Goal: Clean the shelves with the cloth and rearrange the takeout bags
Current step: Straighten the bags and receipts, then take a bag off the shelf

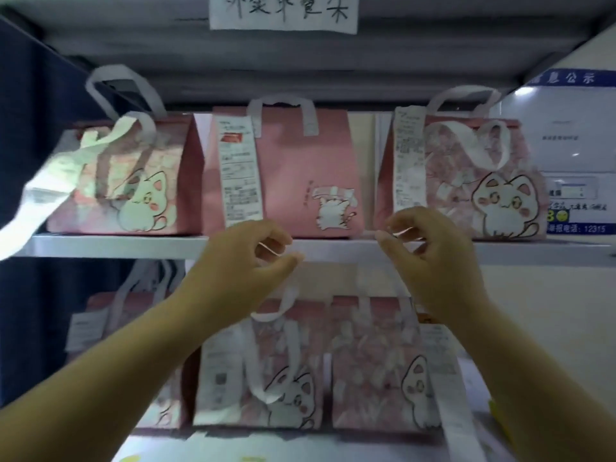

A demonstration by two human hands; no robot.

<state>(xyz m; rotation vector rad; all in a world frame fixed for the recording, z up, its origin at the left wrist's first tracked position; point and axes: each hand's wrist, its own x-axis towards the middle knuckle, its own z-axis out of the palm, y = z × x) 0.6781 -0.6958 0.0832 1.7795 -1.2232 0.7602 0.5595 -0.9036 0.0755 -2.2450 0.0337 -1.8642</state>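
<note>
Three pink takeout bags with cat drawings stand in a row on the white upper shelf (116, 245): a left bag (133, 181), a middle bag (290, 168) with a long receipt, and a right bag (466, 181). Below them stand more pink bags: one at centre (266, 378), one to its right (376, 368) and one at the left (110, 315). My left hand (243, 261) and my right hand (436, 255) hover in front of the upper shelf's edge, fingers half curled and apart, holding nothing. No cloth is in view.
A handwritten paper label (283, 11) is taped to the grey top shelf. A dark blue curtain (30, 128) hangs at the left. A notice board (573, 145) with blue print is at the right. Something yellow (500, 415) shows at the lower right.
</note>
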